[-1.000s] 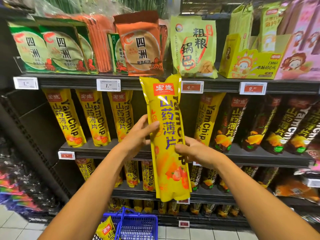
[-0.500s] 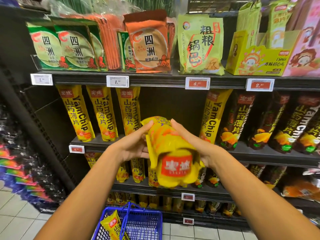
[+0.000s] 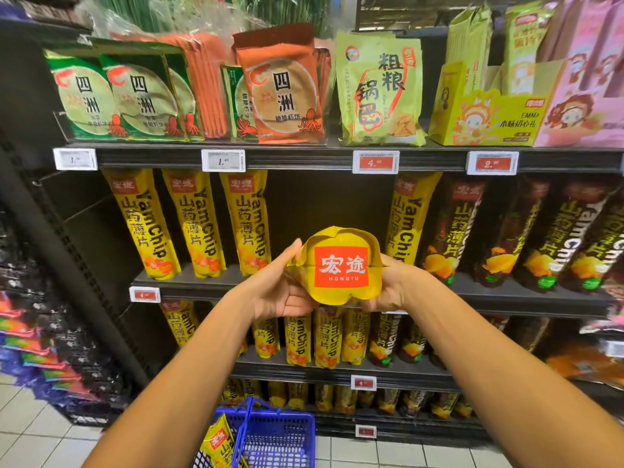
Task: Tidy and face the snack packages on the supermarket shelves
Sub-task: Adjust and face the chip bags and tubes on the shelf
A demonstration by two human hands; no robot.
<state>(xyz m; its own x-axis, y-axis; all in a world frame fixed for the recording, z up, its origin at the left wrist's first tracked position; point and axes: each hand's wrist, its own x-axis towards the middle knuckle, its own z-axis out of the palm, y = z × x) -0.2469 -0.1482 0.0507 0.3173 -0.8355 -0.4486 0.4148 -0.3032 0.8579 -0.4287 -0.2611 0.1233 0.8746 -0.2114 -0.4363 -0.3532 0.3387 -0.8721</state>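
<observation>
A long yellow yam chip package (image 3: 339,266) points end-on at me, its red HONGTU label facing the camera. My left hand (image 3: 277,288) grips its left side, thumb on top. My right hand (image 3: 393,287) holds its right side, mostly hidden behind the pack. The package sits in front of an open gap (image 3: 324,211) on the second shelf (image 3: 202,282), between three standing yellow yam chip packs (image 3: 192,224) on the left and one more yellow pack (image 3: 410,217) on the right.
Dark brown yam chip packs (image 3: 526,238) fill the shelf's right side. Green and orange snack bags (image 3: 280,86) line the top shelf. More yam chip packs (image 3: 324,336) stand on lower shelves. A blue basket (image 3: 280,437) with a yellow pack (image 3: 219,447) sits on the floor.
The package was upright a second ago; both hands have tipped it forward and level so its top end faces me, and moved it toward the shelf gap.
</observation>
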